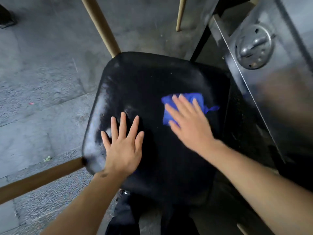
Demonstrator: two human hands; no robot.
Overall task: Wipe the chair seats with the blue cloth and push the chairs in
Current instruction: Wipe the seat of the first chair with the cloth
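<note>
Here, from left to right:

1. The chair seat (152, 85), black and glossy, fills the middle of the view, with pale wooden legs (101, 26) splaying out over the grey floor (33, 65). Its left rim shows a dull, hazy sheen.

2. The left hand (123, 148) lies flat on the near-left part of the seat, fingers straight and spread wide, holding nothing. It seems to brace the chair.

3. The blue cloth (198, 99) lies bunched on the right half of the seat, directly under the right hand's fingers and reaching past their tips toward the far right, where a twisted tail sticks out. Its long axis runs roughly left to right.

4. The right hand (188, 121) presses down on the cloth with straight, slightly parted fingers, not curled around it. It is blurred, which suggests a stroke under way.

5. A metal table edge (254, 99) stands just beside the seat's right side.

6. Judgement: the unwiped ground lies mostly left of the cloth, so the next stroke likely sweeps leftward toward the bracing hand.
</note>
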